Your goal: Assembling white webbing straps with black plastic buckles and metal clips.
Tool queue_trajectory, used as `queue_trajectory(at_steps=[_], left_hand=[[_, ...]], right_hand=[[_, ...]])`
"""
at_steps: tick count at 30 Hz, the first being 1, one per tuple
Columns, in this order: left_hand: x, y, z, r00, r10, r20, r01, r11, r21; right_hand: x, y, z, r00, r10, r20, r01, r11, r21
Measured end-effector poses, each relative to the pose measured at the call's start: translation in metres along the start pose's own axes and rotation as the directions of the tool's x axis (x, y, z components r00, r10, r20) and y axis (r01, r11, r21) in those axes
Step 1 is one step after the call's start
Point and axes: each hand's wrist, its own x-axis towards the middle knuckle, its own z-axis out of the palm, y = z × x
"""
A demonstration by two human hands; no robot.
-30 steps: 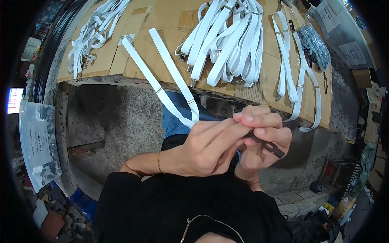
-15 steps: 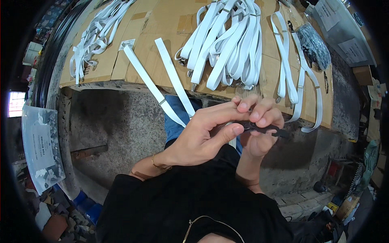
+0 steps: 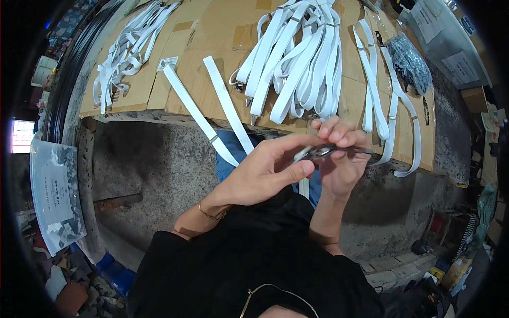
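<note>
Above my lap, both hands grip a small black clip (image 3: pixel 324 152) with a shiny metal part. My left hand (image 3: pixel 257 172) closes round its left end, the thumb below and the fingers curled over it. Against the right end press the fingertips of my right hand (image 3: pixel 343 172). Fingers cover much of the clip. A white elastic strap (image 3: pixel 192 103) with a metal slider hangs off the table edge and passes behind my left hand, and a second length of white strap (image 3: pixel 228 106) runs beside it. A short white piece shows below my hands; whether it joins the clip is hidden.
Cardboard (image 3: pixel 185 40) covers the table. On it lie a big bundle of white straps (image 3: pixel 313 63), a smaller strap pile (image 3: pixel 130 50) at left, loose straps (image 3: pixel 371 79) at right and a clear bag of dark pieces (image 3: pixel 408 63). A plastic sack (image 3: pixel 55 196) stands far left.
The clip has turned in my fingers and come up slightly; its metal part now shows. My right hand has shifted a little upward, and my left wrist has risen slightly.
</note>
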Motion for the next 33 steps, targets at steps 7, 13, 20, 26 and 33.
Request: queue_trajectory(at_steps=[7,13,20,26,33], left_hand=[[0.003,-0.010,-0.002,0.982,0.077,-0.170,-0.018,0.946,0.323],[0.006,-0.008,0.004,0.948,0.272,-0.167,-0.153,0.846,0.511],[0.007,-0.010,0.008,0.837,0.539,-0.098,-0.301,0.602,0.739],[0.002,-0.020,0.019,0.782,0.617,-0.089,-0.300,0.497,0.815],[0.005,-0.020,0.017,0.750,0.646,-0.142,-0.308,0.531,0.790]], right_hand=[[-0.007,-0.015,0.015,0.944,0.246,-0.219,-0.277,0.953,-0.123],[-0.011,-0.026,0.027,0.933,0.217,-0.287,-0.318,0.872,-0.373],[-0.012,-0.005,0.012,0.996,0.044,-0.078,-0.065,0.955,-0.289],[-0.018,0.002,0.010,0.997,0.006,-0.079,-0.022,0.980,-0.195],[-0.006,0.002,0.003,0.991,0.137,0.009,-0.135,0.983,-0.125]])
